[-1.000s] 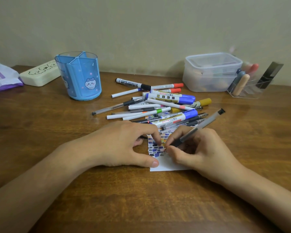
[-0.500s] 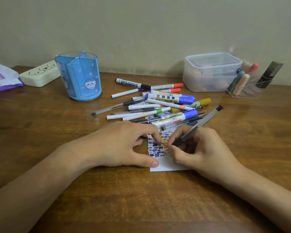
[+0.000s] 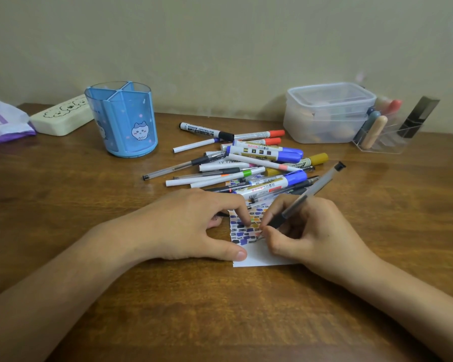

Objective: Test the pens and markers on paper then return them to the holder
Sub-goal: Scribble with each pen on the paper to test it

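Head camera looked down on a wooden table (image 3: pixel 63 194) where the right hand (image 3: pixel 311 231) pinched a clear-barrelled gel pen (image 3: pixel 309 194) between thumb and curled fingers, its tip down on a small slip of white paper (image 3: pixel 262 257). That paper lay between the two hands, its upper part covered with short coloured swatches of ink. On its left edge the left hand (image 3: pixel 183 226) held it flat, fingertips (image 3: pixel 245 220) pressed onto the swatches and the thumb laid along the lower corner.

Just beyond the hands lay a loose heap of pens and markers (image 3: pixel 246 163), among them a black-capped whiteboard marker (image 3: pixel 207 131), two blue-capped markers and red-capped ones, some resting on the paper's far end. A blue, divided pen holder (image 3: pixel 122 118) with a cartoon cat stood upright well to the left of the heap, its compartments showing nothing inside. Behind it a cream case (image 3: pixel 60 118) lay flat. At the far right sat a lidded clear plastic box (image 3: pixel 327 113) beside a clear acrylic organiser (image 3: pixel 385 131).
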Tool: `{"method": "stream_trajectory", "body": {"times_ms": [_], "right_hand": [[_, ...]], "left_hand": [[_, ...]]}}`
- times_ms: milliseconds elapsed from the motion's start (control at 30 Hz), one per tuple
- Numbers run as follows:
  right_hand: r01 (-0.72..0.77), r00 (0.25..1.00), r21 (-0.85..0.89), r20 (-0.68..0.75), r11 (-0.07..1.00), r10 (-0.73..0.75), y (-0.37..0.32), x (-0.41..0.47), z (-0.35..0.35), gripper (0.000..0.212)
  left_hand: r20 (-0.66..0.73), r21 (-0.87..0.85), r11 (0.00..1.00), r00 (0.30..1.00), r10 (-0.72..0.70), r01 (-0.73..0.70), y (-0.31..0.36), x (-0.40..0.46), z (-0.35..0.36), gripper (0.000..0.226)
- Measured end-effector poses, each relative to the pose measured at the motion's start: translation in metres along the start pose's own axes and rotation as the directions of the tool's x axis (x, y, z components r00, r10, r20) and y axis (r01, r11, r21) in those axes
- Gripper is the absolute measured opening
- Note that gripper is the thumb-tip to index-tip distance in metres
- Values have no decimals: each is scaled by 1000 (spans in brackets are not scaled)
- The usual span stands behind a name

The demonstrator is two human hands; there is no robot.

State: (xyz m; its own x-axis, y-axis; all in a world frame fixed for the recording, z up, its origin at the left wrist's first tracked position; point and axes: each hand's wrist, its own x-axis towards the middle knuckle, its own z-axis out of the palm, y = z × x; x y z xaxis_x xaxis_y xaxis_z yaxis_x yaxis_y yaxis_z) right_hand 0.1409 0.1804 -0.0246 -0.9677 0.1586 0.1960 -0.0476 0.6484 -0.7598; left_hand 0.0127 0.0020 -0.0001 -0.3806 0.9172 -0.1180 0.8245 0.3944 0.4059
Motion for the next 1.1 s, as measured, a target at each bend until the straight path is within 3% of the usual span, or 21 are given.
{"method": "stream_trajectory", "body": {"times_ms": [1100], "right_hand": [[27, 1000, 33, 9, 999, -27, 3, -1, 1, 14]], "left_hand": [[19, 9, 1000, 1000, -10, 9, 0, -1, -1, 39]]}}
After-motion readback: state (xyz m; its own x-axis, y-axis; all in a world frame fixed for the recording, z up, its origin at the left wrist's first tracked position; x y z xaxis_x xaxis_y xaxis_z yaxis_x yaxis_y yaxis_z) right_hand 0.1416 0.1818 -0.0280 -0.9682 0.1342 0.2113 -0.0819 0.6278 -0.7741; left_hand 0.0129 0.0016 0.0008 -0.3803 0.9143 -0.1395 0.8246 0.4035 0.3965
